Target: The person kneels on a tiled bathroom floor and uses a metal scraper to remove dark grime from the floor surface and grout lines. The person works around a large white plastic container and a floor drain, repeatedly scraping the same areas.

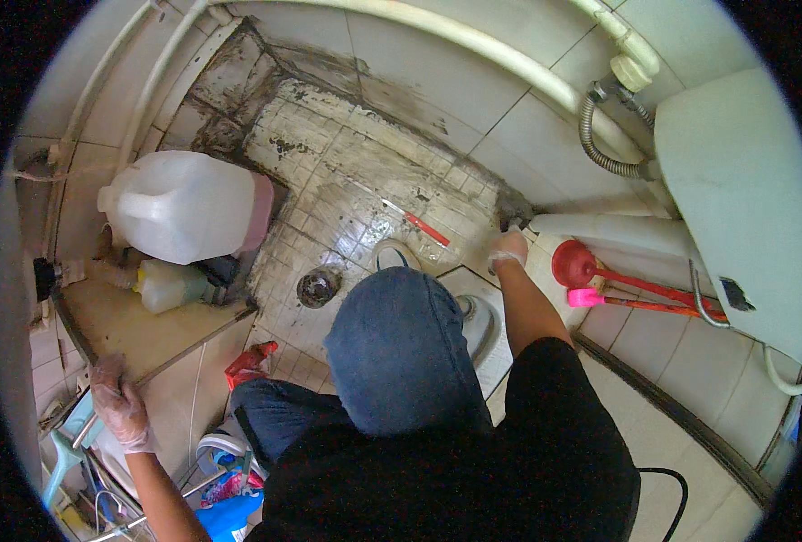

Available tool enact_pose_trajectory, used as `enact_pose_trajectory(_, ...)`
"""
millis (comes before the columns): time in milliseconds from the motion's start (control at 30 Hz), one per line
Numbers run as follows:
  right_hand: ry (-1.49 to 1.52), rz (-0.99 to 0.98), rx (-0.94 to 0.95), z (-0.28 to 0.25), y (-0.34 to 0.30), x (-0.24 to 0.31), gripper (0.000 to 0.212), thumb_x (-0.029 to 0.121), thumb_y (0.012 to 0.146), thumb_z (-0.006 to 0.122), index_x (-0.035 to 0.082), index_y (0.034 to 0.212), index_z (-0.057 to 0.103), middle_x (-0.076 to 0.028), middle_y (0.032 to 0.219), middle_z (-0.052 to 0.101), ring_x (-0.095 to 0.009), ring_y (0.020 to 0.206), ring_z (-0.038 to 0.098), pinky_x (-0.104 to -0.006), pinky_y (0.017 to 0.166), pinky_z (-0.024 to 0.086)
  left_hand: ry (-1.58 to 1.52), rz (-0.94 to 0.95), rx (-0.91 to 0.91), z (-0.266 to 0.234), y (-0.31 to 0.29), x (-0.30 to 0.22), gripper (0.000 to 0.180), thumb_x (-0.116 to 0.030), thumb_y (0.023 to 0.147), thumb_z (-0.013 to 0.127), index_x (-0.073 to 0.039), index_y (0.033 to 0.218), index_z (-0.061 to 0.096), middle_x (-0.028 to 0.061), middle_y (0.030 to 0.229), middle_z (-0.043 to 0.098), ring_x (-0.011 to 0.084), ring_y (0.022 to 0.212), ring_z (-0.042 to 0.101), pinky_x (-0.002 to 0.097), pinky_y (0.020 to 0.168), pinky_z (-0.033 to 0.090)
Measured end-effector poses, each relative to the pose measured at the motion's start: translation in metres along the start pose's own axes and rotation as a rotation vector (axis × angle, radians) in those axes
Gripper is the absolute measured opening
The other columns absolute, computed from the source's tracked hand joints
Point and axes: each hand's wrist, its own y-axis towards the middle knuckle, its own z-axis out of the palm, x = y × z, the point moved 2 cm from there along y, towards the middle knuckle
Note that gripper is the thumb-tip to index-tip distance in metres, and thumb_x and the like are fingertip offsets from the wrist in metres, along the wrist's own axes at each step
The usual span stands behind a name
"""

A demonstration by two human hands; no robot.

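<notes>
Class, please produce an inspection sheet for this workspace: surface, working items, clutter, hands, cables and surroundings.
Surface: tiled floor, stained with dark grime.
Working items: red-handled tool, lying on the floor.
Clutter: plastic jug and yellowish bottle, left; plunger and pink-headed tool, right.
Hands: both clear-gloved; left hand at the tan ledge's edge; right hand low near the wall, grip unclear.
Cables: black cord-like loop, lower right.
Surroundings: white pipe, white tank.
</notes>
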Motion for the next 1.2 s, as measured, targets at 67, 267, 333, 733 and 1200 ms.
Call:
enact_pose_trajectory(67,0.091,0.011,-0.088,-0.004,0.004,-0.007,0.059,0.045,0.079,0.084,0.0,0.115,0.068,-0.021,0.116,0.071,-0.037,0.107,0.069,-0.0439,0.092,0.056,0.007,-0.009,0.004,0.003,0.003,-0.006,0.039,0.004,0.079,0.056,-0.004,0.115,0.069,0.0149,0.119,0.069,0.0373,0.119,0.061,0.0524,0.115,0.038)
enact_pose_trajectory(267,-0.029,0.062,-0.02,0.029,0.052,-0.015,0.054,0.041,0.08,0.082,0.0,0.112,0.068,-0.021,0.111,0.072,-0.037,0.104,0.07,-0.0452,0.089,0.056,0.005,0.024,0.021,0.04,0.02,-0.017,0.039,0.004,0.078,0.056,-0.004,0.114,0.069,0.0166,0.118,0.069,0.0379,0.116,0.061,0.0514,0.111,0.041)
enact_pose_trajectory(333,0.007,0.035,-0.08,0.051,0.071,-0.017,0.049,0.039,0.083,0.08,0.0,0.112,0.069,-0.02,0.111,0.072,-0.036,0.101,0.071,-0.0446,0.085,0.056,-0.006,0.021,0.026,0.053,0.024,-0.018,0.039,0.004,0.078,0.056,-0.003,0.114,0.069,0.0166,0.117,0.069,0.0378,0.116,0.061,0.0511,0.11,0.042)
enact_pose_trajectory(733,-1.086,-0.665,0.523,-0.059,-0.008,0.069,0.048,0.039,0.075,0.081,0.007,0.11,0.076,-0.017,0.112,0.074,-0.03,0.1,0.073,-0.0401,0.09,0.056,-0.037,-0.053,-0.004,-0.005,0.016,0.034,0.038,0.004,0.079,0.056,-0.003,0.113,0.07,0.0169,0.117,0.068,0.0387,0.116,0.061,0.0493,0.113,0.041)
enact_pose_trajectory(1200,0.68,0.037,0.864,-0.016,-0.003,0.198,0.028,0.027,0.077,0.077,0.014,0.102,0.073,-0.01,0.081,0.061,-0.027,0.071,0.055,-0.0438,0.062,0.046,-0.047,-0.029,-0.006,0.014,0.015,0.014,0.04,0.004,0.078,0.056,-0.005,0.115,0.069,0.0163,0.118,0.068,0.0381,0.12,0.06,0.0523,0.116,0.037)
